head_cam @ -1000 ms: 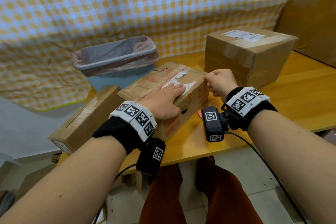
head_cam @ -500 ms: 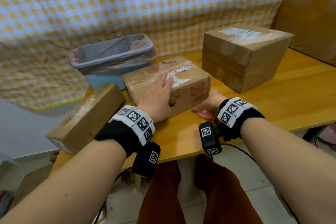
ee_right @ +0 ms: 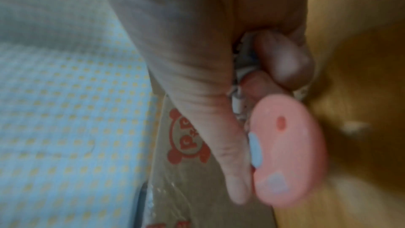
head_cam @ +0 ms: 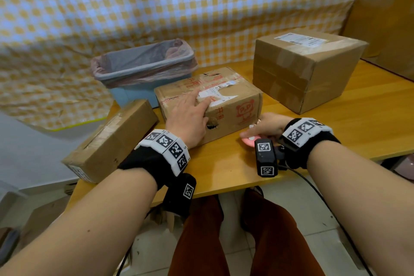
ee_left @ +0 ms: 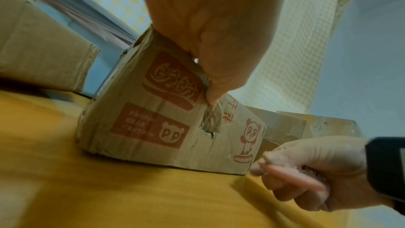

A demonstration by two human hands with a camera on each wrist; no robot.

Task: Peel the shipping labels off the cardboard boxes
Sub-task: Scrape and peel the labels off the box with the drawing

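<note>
From your head camera, your left hand [head_cam: 190,119] lies flat, fingers straight, on the middle box [head_cam: 226,105], fingertips touching its torn white label [head_cam: 215,94]. Your right hand [head_cam: 266,126], just right of that box on the table [head_cam: 369,119], grasps a pink tool [head_cam: 248,141].

Left wrist camera: your palm [ee_left: 210,29] presses the box's top edge.

Right wrist camera, blurred: curled fingers [ee_right: 282,58] clasp the pink tool [ee_right: 289,152] beside the box.

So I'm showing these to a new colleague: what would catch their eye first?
Probably the middle box with red panda print, its white label torn ragged, the left hand pressing flat on top. Next, the small pink tool the right hand grips on the table beside that box.
</note>
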